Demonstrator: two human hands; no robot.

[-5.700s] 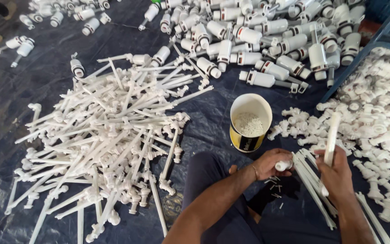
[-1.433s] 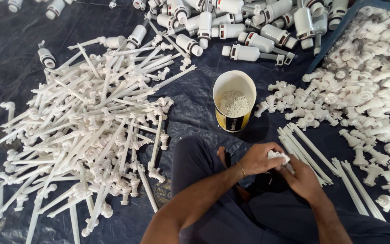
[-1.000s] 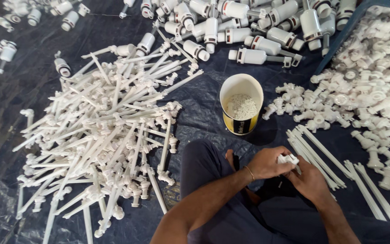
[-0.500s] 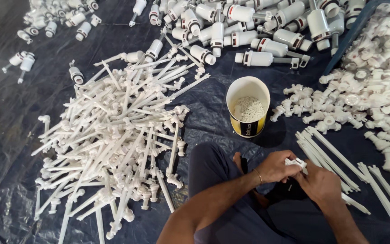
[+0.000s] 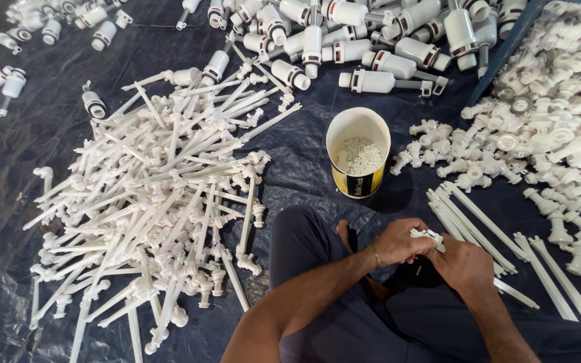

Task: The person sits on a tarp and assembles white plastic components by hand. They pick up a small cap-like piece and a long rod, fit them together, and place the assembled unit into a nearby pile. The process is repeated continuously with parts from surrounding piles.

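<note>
I sit on a dark tarp with my hands together over my lap. My left hand [image 5: 398,240] and my right hand [image 5: 464,264] both grip a small white plastic fitting [image 5: 428,236] between them, and my fingers hide most of it. Just beyond my hands stands a white and yellow cup [image 5: 358,160] holding small white pieces. A few loose white rods [image 5: 472,218] lie on the tarp right of my hands.
A big heap of assembled white rods with end fittings [image 5: 163,208] covers the left. White cylindrical float bodies [image 5: 371,33] lie along the top. A pile of small white fittings [image 5: 553,121] fills the right, beside a blue crate edge [image 5: 506,47].
5.7 s ago my right hand held a long white rod upright; now both hands are closed over a small fitting. The view has drifted a little.
</note>
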